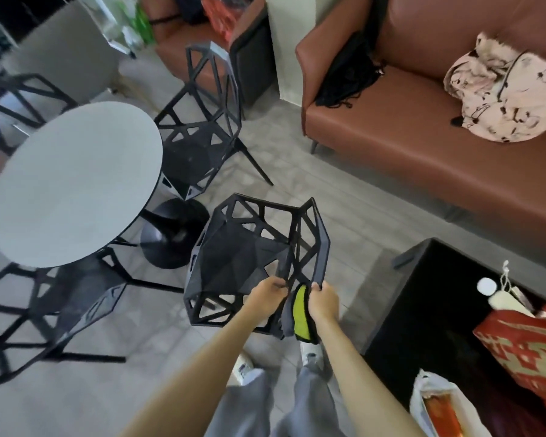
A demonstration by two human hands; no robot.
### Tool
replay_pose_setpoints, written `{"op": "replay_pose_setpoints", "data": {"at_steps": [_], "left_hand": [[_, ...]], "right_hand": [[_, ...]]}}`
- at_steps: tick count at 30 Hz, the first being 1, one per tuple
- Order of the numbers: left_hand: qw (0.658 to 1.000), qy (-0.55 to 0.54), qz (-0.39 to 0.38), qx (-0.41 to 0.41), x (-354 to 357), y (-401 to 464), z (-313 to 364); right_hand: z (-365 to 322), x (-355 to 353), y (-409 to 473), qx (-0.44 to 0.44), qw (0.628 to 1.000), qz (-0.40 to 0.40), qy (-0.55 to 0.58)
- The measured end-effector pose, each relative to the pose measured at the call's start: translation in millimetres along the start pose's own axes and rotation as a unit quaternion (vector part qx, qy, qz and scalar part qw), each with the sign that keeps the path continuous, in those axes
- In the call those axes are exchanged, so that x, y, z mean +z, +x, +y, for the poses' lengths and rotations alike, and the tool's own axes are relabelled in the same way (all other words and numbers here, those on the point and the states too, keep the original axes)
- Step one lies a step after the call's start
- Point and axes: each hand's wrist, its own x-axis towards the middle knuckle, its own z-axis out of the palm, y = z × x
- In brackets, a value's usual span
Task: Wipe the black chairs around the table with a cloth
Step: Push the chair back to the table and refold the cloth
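A black lattice chair (249, 247) stands in front of me, its backrest nearest my body. My left hand (267, 294) grips a strut of the backrest. My right hand (323, 302) grips the backrest's top edge and also holds a grey and yellow-green cloth (300, 313), which hangs down between my hands. Other black chairs stand around the round grey table (73, 181): one behind it (202, 121), one at the front left (60, 304), one at the far left (19, 102).
A brown sofa (423, 130) with a pink bundle (501, 96) and black fabric lies at the right. A black low table (438, 294) with a red bag (530, 345) stands at the lower right, a white plastic bag (438, 405) beside it. Grey floor shows between the chair and the sofa.
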Motion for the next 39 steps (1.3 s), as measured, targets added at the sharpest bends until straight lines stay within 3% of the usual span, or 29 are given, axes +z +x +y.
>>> {"op": "replay_pose_setpoints", "data": {"at_steps": [10, 20, 31, 39], "left_hand": [[0.992, 0.009, 0.118, -0.045, -48.7, -37.4, -65.9], [0.989, -0.052, 0.134, -0.018, -89.0, -73.9, -127.3], [0.976, -0.133, 0.159, 0.064, -156.7, -128.5, -221.5], [0.954, -0.182, 0.213, 0.102, -242.2, -207.2, -341.8]], "right_hand": [[-21.3, 90.8, -30.7, 0.014, 0.996, -0.086, -0.026], [-34.8, 101.9, -51.2, 0.005, 0.988, -0.106, -0.111], [-60.3, 135.8, -168.9, -0.186, 0.967, 0.028, -0.173], [-73.8, 270.3, -274.4, -0.294, 0.946, -0.017, -0.139]]}}
